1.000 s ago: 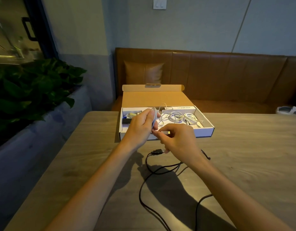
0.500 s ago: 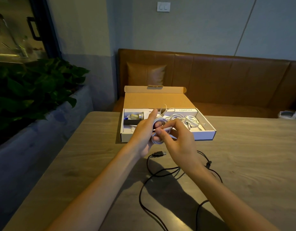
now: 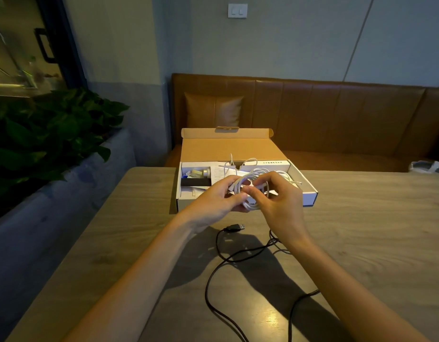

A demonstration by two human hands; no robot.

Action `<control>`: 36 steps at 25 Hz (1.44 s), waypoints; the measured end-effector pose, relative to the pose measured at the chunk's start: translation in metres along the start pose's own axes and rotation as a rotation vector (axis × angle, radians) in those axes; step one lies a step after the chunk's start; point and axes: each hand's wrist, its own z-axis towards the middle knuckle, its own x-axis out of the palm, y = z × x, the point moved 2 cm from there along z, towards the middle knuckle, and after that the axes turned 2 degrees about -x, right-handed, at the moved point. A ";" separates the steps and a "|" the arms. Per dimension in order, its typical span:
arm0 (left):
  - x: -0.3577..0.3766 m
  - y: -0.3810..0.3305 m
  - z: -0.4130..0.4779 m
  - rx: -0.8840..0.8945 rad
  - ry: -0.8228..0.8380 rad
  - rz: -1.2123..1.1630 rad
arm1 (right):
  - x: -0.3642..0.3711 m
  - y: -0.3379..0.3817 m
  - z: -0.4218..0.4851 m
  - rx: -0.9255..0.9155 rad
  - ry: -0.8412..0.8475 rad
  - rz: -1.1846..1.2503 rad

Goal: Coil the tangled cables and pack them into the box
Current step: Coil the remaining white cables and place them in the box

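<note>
Table [image 3: 376, 233], hands [image 3: 213, 201] [image 3: 282, 206] apparently gripping white cable [image 3: 251, 206]

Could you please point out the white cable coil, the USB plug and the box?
white cable coil [image 3: 250, 206], head view, lower loop.
USB plug [image 3: 234, 227], head view, plug body.
box [image 3: 309, 199], head view, front wall.

Dim, warm light is falling from above, throwing dark shadows across the table [image 3: 374, 230] and leaving a glare patch near its front. The box [image 3: 309, 197] is showing brightest; the plant [image 3: 53, 134] is sinking into murk. Straight lines are bowing toward the edges.
</note>
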 end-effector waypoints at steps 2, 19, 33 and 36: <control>-0.005 -0.002 -0.002 -0.015 -0.015 -0.004 | 0.001 0.001 0.001 0.020 0.070 -0.010; -0.012 -0.017 -0.006 -0.055 -0.148 0.036 | -0.011 0.014 0.012 0.375 0.366 0.589; -0.024 -0.005 -0.006 -0.180 0.087 0.283 | -0.005 0.002 0.011 0.346 0.337 0.428; -0.024 -0.001 -0.003 -0.116 0.033 0.146 | -0.006 -0.004 0.012 0.315 0.313 0.367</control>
